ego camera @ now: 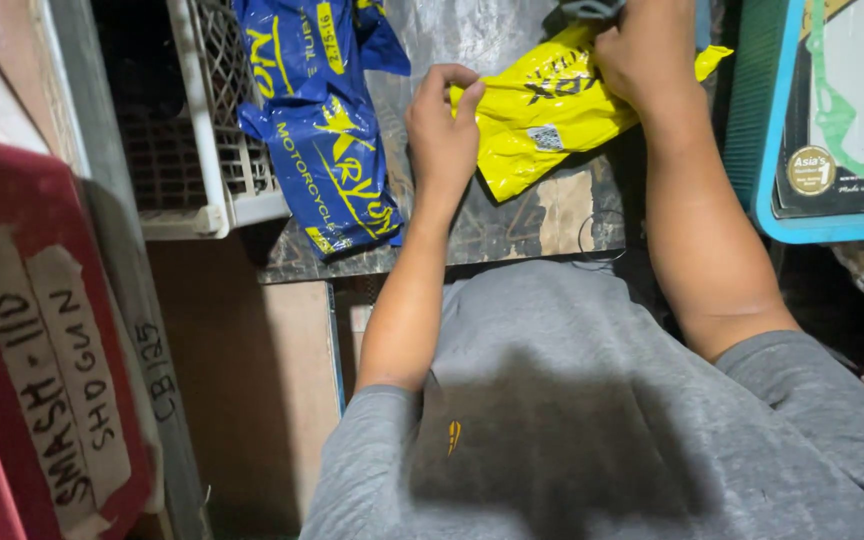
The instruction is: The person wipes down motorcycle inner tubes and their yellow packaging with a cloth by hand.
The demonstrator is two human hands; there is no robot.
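On the far worktop (552,215) | left hand (442,130) pinches yellow bag (537,125) at its left edge, right hand (642,55) closed on its far end | risk: thin plastic may tear or slip from the pinch | blue bag (327,130) left, white crate (217,150) beyond; cramped, cluttered, dim stall
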